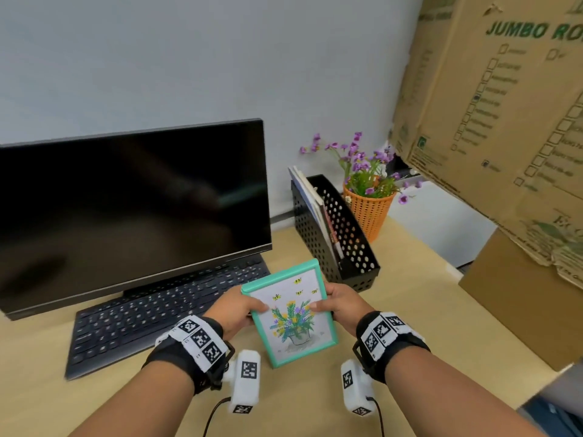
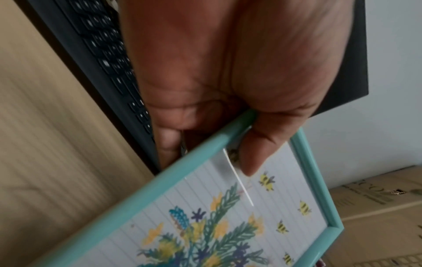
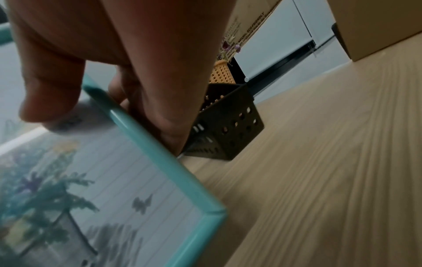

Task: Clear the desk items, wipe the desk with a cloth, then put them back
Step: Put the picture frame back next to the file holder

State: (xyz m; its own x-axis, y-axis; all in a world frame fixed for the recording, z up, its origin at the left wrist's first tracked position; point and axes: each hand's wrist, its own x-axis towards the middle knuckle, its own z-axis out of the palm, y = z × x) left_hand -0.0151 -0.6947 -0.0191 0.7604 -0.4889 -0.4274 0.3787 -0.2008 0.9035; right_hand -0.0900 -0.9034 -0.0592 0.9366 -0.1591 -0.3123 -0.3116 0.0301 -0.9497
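A teal picture frame (image 1: 291,323) with a drawing of flowers and bees is held above the wooden desk (image 1: 426,326) between both hands. My left hand (image 1: 235,312) grips its left edge, thumb on the glass and fingers behind. My right hand (image 1: 339,302) grips the right edge the same way. In the left wrist view the thumb (image 2: 253,155) presses on the picture frame (image 2: 228,216). In the right wrist view the thumb (image 3: 50,101) lies on the glass of the picture frame (image 3: 137,180). No cloth is in view.
A black monitor (image 1: 132,209) and keyboard (image 1: 157,313) stand at the left. A black perforated file holder (image 1: 337,234) with papers and an orange pot of purple flowers (image 1: 367,190) sit behind the frame. Cardboard boxes (image 1: 517,121) crowd the right side.
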